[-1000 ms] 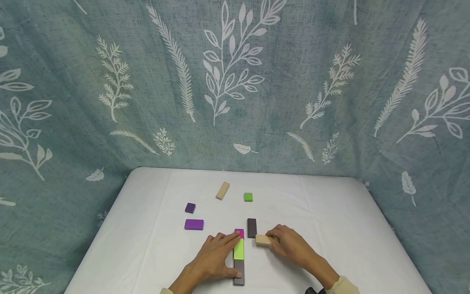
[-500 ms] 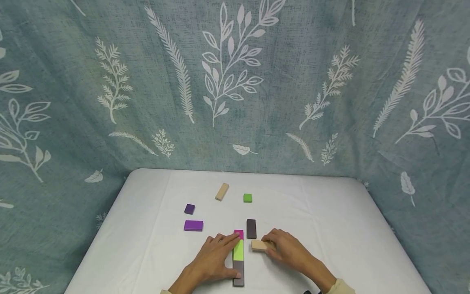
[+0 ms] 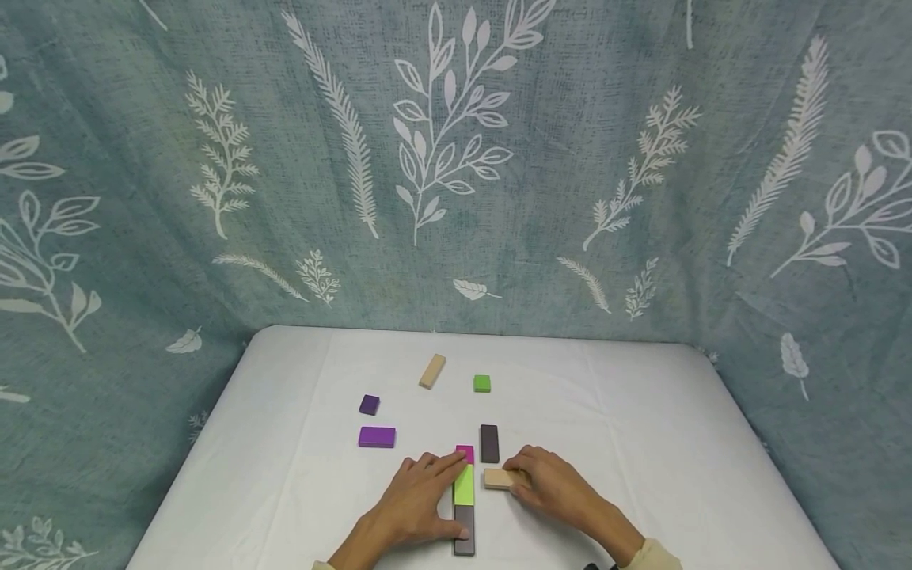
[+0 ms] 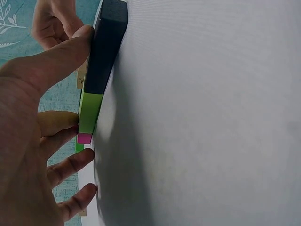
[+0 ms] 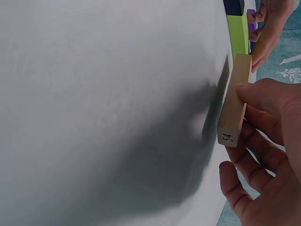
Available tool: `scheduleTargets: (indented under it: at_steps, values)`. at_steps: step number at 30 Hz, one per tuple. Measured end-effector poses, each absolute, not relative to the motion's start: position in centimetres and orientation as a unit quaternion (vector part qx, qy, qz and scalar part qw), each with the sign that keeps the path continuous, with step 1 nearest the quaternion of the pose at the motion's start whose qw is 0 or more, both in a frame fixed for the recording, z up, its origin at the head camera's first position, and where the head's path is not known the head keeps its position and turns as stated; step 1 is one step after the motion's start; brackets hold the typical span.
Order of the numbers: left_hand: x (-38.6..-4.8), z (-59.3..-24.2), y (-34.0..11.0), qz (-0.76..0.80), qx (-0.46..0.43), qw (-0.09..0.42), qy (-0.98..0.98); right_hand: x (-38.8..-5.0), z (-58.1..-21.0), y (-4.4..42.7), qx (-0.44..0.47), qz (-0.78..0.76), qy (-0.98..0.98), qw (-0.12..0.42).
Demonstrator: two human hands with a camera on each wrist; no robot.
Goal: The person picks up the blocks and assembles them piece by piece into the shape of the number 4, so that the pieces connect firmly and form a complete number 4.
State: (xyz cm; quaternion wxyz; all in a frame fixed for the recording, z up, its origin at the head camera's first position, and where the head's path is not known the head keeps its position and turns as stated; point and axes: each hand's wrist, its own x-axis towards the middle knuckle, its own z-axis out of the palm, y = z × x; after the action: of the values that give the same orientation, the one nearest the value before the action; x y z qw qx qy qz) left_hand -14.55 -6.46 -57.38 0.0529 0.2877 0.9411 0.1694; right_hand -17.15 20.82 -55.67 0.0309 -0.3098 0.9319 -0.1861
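A row of blocks lies end to end on the white table: a pink block (image 3: 465,450), a lime green block (image 3: 463,484) and a dark grey block (image 3: 464,546). My left hand (image 3: 416,499) rests on this row with fingers spread, thumb on the dark grey block and index fingertip at the pink one. Just right of the row, my right hand (image 3: 559,484) pinches a plain wooden block (image 3: 497,479) between thumb and fingers. Its marked end shows in the right wrist view. In the head view a small gap separates it from the lime green block.
Beyond the wooden block lies a dark brown block (image 3: 489,443). Farther off are a purple block (image 3: 376,437), a small dark purple block (image 3: 369,404), another wooden block (image 3: 432,371) and a small green block (image 3: 481,384). A patterned curtain (image 3: 499,277) hangs behind the table.
My right hand has moved left and slightly nearer with the wooden block, bringing it closer to the row. The left hand stays on the row.
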Motion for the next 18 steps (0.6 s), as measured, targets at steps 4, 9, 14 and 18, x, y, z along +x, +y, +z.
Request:
scheduleTargets:
  at_steps: [4,9,14,18]
  values:
    - [-14.56,-57.42,-6.49,0.168,0.285,0.055,0.942,-17.33,-55.79,20.65,-0.309,-0.186,0.932,0.033]
    - [-14.57,-57.51,-6.5,0.166,0.286,0.048,0.943,-17.59,-55.87,20.54,-0.309,-0.186,0.932,0.026]
    - [-14.57,-57.53,-6.52,0.164,0.289,0.042,0.942,-17.81,-56.02,20.33,-0.303,-0.186,0.934,0.027]
    - [-14.55,-57.39,-6.52,0.168,0.289,0.048,0.941,-17.99,-56.14,20.05,-0.3,-0.186,0.935,0.029]
